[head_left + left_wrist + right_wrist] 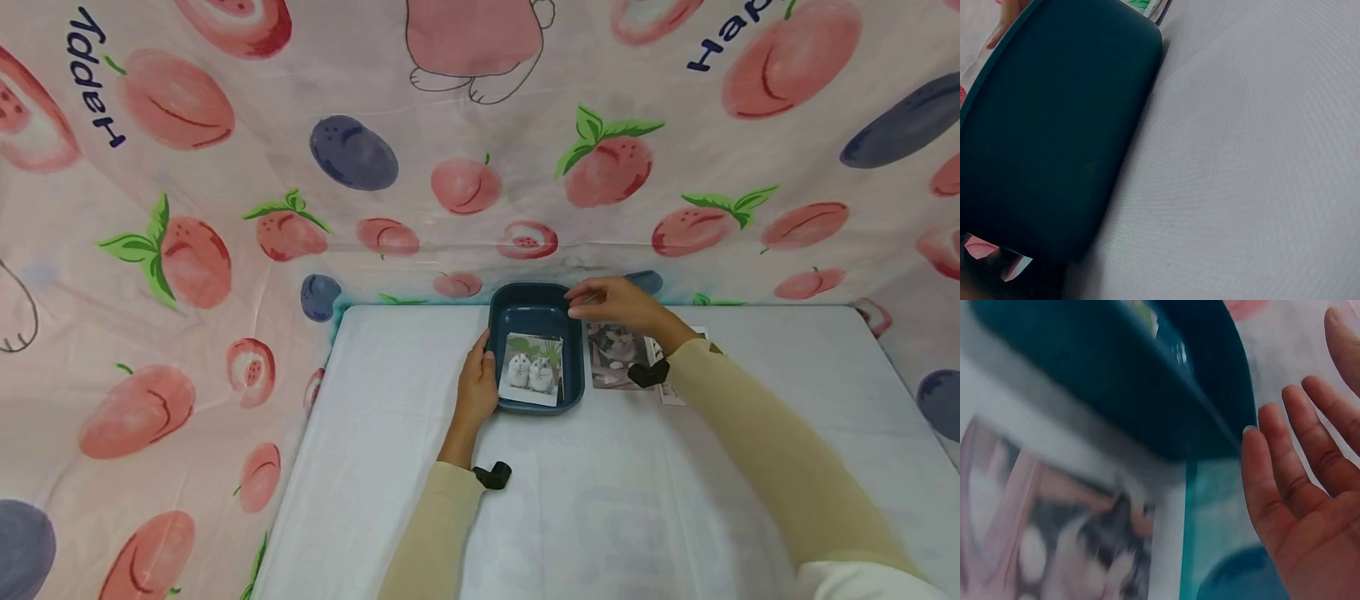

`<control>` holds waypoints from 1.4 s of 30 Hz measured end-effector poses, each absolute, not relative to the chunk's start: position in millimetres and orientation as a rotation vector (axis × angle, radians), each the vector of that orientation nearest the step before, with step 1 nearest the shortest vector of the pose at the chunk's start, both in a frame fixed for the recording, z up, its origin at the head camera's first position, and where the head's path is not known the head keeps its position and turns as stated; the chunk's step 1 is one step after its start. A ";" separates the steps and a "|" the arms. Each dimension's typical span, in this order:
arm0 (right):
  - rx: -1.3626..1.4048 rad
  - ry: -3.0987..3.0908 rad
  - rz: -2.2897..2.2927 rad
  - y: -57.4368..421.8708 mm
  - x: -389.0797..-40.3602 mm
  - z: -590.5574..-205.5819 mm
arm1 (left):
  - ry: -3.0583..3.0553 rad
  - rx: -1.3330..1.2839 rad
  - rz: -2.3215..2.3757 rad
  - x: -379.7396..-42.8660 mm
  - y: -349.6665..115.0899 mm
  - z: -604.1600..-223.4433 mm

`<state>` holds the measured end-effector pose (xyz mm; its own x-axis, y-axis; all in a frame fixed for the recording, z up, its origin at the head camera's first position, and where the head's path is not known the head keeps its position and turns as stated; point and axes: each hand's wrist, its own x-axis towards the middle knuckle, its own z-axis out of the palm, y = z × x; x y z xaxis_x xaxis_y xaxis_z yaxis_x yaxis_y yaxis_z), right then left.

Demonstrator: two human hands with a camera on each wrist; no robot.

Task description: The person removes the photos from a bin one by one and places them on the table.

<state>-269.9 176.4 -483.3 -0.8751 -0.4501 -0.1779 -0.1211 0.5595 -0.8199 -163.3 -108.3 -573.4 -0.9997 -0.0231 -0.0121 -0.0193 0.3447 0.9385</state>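
Note:
A dark blue rectangular tray (573,387) with rounded corners sits at the far side of the white table. Inside it, toward the near end, lies a photo card (531,371) of two white hamsters, with another card edge peeking out beneath. My left hand (477,383) holds the tray's left side, thumb at the rim; the left wrist view shows mostly the tray's outer wall (1066,125). My right hand (618,302) is at the far right corner, and in the right wrist view its relaxed fingers (1260,462) hold nothing, the little finger right at the tray's edge.
To the right of the tray, a photo card of a cat (615,358) lies flat on the white table (600,500). Another card (672,394) is partly covered by the right wrist. Behind the table hangs a fruit-patterned cloth (420,200).

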 end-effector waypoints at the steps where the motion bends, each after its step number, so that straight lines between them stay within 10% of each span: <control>1: -0.485 2.418 -1.229 170.0 -271.8 -482.8 | -2.572 0.041 -1.796 -163.5 -108.4 -573.5; 42: -0.618 2.369 -0.882 77.0 -272.4 -505.3 | -2.582 0.041 -1.781 -165.4 -108.5 -572.5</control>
